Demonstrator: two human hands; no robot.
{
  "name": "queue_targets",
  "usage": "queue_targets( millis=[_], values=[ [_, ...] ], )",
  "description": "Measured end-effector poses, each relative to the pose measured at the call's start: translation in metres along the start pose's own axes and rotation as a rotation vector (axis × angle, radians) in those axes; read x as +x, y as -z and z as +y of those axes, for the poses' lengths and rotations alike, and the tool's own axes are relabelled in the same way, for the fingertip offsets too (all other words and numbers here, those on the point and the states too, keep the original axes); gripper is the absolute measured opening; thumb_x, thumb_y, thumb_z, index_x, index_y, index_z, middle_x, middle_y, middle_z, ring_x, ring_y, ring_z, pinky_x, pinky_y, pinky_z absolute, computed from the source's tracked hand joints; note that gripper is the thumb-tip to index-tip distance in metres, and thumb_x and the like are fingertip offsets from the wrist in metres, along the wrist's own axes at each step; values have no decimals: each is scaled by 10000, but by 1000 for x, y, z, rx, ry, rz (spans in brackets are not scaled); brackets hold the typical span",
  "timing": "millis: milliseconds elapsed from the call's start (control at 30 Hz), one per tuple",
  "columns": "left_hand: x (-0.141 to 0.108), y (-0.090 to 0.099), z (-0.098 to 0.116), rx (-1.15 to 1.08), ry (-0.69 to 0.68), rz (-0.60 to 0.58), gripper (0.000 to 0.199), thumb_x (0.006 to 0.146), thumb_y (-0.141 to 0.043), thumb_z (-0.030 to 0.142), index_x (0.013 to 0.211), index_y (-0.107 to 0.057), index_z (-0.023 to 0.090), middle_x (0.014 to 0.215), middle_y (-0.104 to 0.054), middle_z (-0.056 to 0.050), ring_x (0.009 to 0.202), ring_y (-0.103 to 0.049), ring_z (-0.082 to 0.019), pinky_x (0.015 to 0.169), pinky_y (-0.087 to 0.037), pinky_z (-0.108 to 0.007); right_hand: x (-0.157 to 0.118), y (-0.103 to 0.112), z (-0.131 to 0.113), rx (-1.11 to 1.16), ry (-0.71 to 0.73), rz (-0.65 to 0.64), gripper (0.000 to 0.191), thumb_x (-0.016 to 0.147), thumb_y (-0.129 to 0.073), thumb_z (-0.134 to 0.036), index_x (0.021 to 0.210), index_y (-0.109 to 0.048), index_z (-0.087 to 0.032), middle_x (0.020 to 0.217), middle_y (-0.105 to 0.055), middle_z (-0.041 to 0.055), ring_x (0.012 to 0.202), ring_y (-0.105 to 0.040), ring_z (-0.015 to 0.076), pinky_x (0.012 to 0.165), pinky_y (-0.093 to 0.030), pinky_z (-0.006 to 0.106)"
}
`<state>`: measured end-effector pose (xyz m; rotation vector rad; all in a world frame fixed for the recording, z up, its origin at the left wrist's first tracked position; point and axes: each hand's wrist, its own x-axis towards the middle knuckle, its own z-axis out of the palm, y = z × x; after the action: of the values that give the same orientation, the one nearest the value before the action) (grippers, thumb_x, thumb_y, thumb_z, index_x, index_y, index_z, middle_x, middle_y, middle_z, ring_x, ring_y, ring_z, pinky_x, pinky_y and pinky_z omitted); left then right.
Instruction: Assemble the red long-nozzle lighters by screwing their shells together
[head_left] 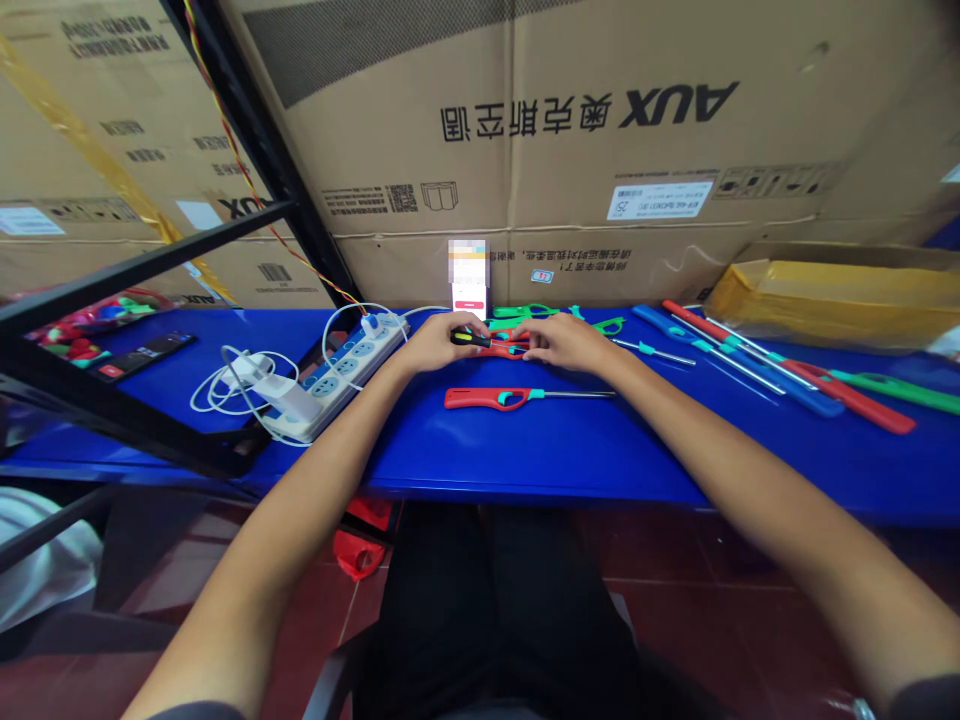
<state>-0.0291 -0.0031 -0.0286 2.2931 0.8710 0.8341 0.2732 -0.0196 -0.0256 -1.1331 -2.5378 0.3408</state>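
My left hand [444, 342] is closed around a screwdriver [466, 339] with a black and yellow handle. Its shaft points right, over a red long-nosed lighter [504, 349]. From the other side, my right hand [564, 342] curls its fingers onto that red lighter; part of the lighter is hidden behind them. Closer to me, another red lighter [480, 398] with a teal trigger and metal tube lies flat on the blue table [525, 460]. Green lighter bodies [529, 311] lie just behind my hands.
A lit phone [469, 285] leans against the large cardboard box [555, 200]. On the left are a power strip [360, 350] with white cables and a black metal frame [270, 120]. Several blue, red and green lighters [862, 395] lie at right, near a taped carton [810, 300].
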Motion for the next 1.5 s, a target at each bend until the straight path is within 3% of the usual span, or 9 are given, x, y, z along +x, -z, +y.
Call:
queue_targets(
  millis=[200,333,400,767,1000,1167,1500],
  values=[
    [-1,-2,2,-73,53,-17,225,846,-822,271,1039,-777,165,1088,-852,-99,955,-788,-207,898,-619,-340,0,0,1,-17,0,6,401,976,-744,-213,1370,-794,-271,956,-841,45,841,-727,240,768,-480,372],
    [-2,-1,6,-114,127,-53,207,880,-776,257,1055,-781,146,958,-833,-88,673,-687,-142,661,-555,-286,0,0,-3,-27,-2,0,414,982,-751,-218,1391,-794,-263,958,-848,54,851,-737,249,783,-487,381],
    [-2,0,10,-110,141,-67,186,894,-759,249,1042,-787,140,897,-820,-79,607,-636,-123,619,-518,-274,0,0,-5,-35,-2,-6,414,979,-760,-222,1390,-797,-261,966,-854,58,856,-743,250,787,-492,380],
    [-3,0,18,-21,119,-99,265,1002,-691,374,902,-779,145,742,-792,-51,623,-641,-131,663,-484,-253,0,-3,-6,-69,17,4,353,977,-754,-230,1322,-823,-262,987,-864,59,846,-733,245,756,-464,364],
    [-3,-5,9,-79,120,-84,296,945,-776,435,979,-792,142,708,-748,-32,614,-647,-136,630,-465,-250,0,-3,-14,-64,19,-9,287,1002,-742,-240,1271,-840,-245,1028,-864,80,886,-733,253,778,-450,376],
    [-3,-8,2,-76,88,-93,326,853,-880,447,978,-812,153,802,-794,-58,679,-676,-149,658,-479,-266,0,-2,-13,-56,23,-16,301,1005,-728,-261,1282,-845,-261,1038,-859,81,905,-725,255,793,-458,387],
    [-4,-6,-2,-67,93,-96,363,825,-887,461,1003,-823,151,854,-816,-72,727,-712,-163,704,-519,-277,-1,-2,-14,-75,44,-24,293,1007,-735,-274,1282,-832,-255,1047,-869,83,931,-748,267,800,-474,396]
  ],
)
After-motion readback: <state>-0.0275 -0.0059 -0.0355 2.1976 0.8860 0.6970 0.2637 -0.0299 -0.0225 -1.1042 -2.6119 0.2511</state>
